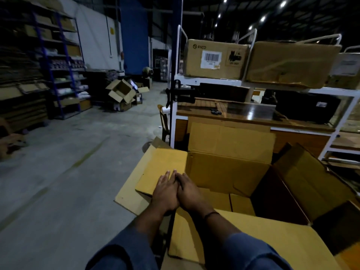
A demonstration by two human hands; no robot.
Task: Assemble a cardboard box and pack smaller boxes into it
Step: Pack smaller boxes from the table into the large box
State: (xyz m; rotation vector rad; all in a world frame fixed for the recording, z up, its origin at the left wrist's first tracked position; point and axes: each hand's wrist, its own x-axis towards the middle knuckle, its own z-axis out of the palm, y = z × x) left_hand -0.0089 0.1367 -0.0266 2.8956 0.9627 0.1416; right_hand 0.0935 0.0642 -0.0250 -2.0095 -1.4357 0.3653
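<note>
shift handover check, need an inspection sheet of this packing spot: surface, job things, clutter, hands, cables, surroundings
surface: concrete floor, grey and scuffed.
job's things: large cardboard box, all four flaps open; interior dim, no smaller boxes made out inside.
clutter: heap of open cartons on the floor by the far shelving.
grippers: left hand and right hand side by side, fingers straight, flat on the left flap.
cables: nothing seen.
surroundings: workbench behind the box, brown cartons on its top shelf; stocked racks at left.
</note>
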